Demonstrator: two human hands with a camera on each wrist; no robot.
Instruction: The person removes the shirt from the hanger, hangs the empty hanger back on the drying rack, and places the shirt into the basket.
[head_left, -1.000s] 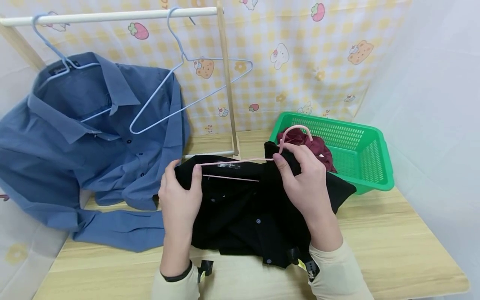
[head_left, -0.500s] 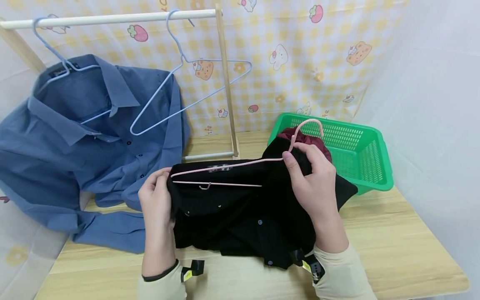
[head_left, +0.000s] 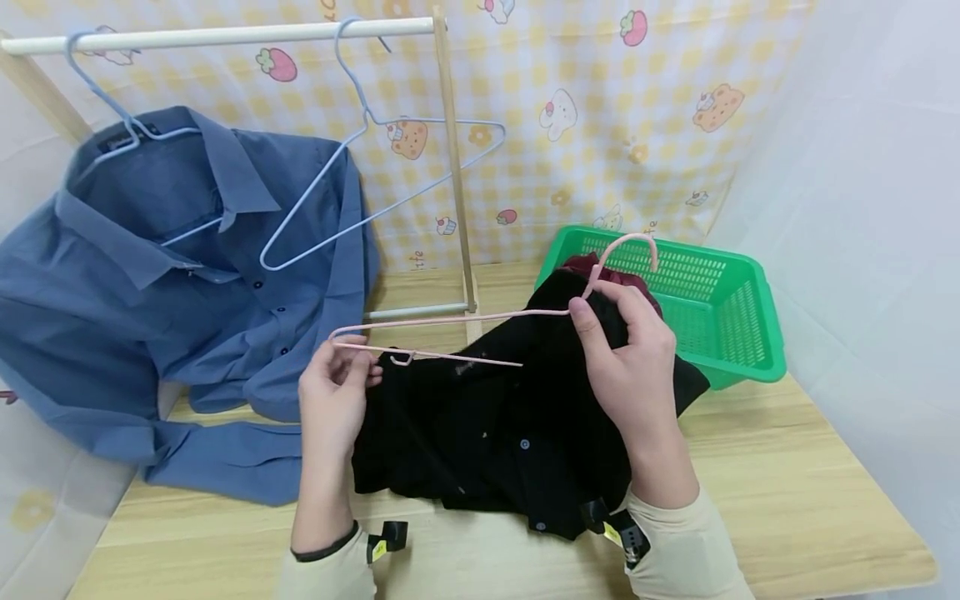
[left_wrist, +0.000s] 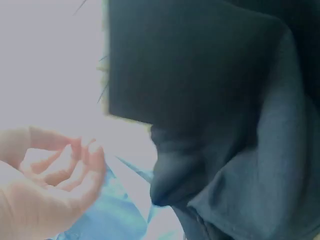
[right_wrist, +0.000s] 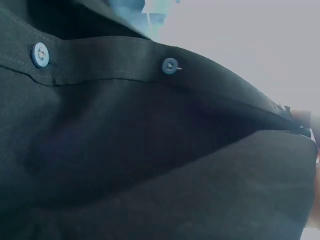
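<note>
The right hand (head_left: 630, 358) pinches the pink hanger (head_left: 465, 318) by its neck, above the black shirt (head_left: 480, 433) spread over the desk (head_left: 787, 500). The left hand (head_left: 333, 400) curls loosely at the hanger's left end (whether gripping, I cannot tell).

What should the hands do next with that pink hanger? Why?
Probably slide the pink hanger toward the left hand, out of the black shirt: one end is already bare near that hand, while the other disappears inside, and the right hand pinches the hanger.
</note>
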